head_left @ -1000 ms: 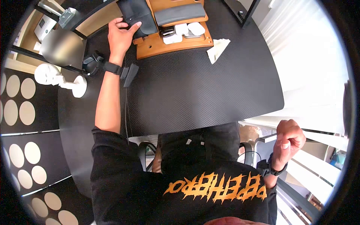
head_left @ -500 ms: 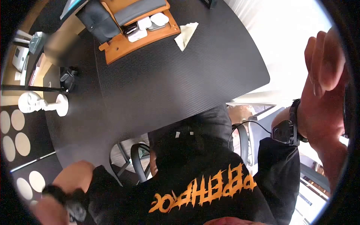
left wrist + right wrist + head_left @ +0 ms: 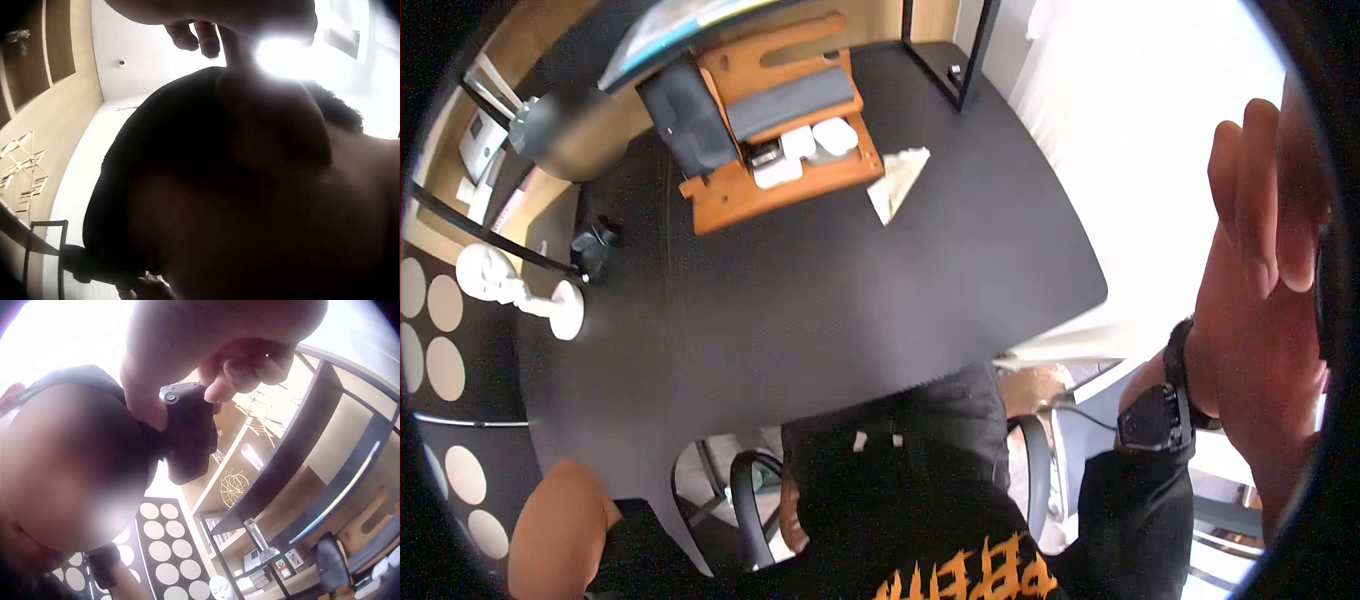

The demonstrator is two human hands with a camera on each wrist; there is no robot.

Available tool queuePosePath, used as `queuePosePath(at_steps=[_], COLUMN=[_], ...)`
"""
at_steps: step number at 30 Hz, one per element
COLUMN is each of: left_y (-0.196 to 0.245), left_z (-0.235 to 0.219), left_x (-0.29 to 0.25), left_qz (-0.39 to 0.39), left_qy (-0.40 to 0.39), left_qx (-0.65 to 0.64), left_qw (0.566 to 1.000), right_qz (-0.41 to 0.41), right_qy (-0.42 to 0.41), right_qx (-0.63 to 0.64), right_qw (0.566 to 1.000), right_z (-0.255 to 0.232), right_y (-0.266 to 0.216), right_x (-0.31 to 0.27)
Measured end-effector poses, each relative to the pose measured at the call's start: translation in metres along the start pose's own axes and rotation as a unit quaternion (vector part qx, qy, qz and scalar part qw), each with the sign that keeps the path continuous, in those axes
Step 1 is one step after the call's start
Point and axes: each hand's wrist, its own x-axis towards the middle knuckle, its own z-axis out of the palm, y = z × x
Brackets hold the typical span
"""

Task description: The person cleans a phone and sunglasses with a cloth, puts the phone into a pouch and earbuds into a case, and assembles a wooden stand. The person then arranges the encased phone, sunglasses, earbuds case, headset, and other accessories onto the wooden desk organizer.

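Observation:
My right hand (image 3: 1260,250) is raised at the right edge of the head view, close to the camera. In the right wrist view, its thumb and curled fingers hold a black head-worn camera (image 3: 190,440) at the front of the head. My left hand (image 3: 250,15) is up beside the head, fingers pointing down over a dark cap (image 3: 156,131); shadow hides what its fingertips touch. Only the bent left arm (image 3: 560,530) shows in the head view.
On the black desk (image 3: 850,310) stand a wooden organizer (image 3: 725,210) holding small white cases, a black pouch (image 3: 687,115) and a pale cloth (image 3: 897,185). A white mannequin head (image 3: 485,272) and a black strapped device (image 3: 595,248) are at the left.
The left hand has left the black pouch and risen to the head. The right hand has come up from beside the lap to the camera. The head view has shifted.

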Motion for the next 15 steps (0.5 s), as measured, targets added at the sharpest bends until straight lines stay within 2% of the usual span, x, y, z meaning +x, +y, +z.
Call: queuePosePath(at_steps=[5, 10, 12, 15], left_y=[-0.019, -0.047, -0.057, -0.057], left_z=[-0.002, 0.017, 0.048, 0.111], left_x=[-0.016, -0.006, 0.027, 0.117], left_qz=[-0.015, 0.014, 0.039, 0.057], left_qy=[-0.030, -0.022, 0.024, 0.121], left_qx=[0.171, 0.361, 0.415, 0.485], left_qw=[0.985, 0.932, 0.909, 0.864], right_qz=[-0.058, -0.086, -0.062, -0.009], right_qy=[0.036, 0.053, 0.041, 0.024], right_qx=[-0.025, -0.011, 0.027, 0.108], right_qw=[0.997, 0.995, 0.997, 0.994], right_z=[0.000, 0.007, 0.015, 0.036], right_y=[0.023, 0.036, 0.031, 0.012], right_x=[0.014, 0.030, 0.029, 0.024])
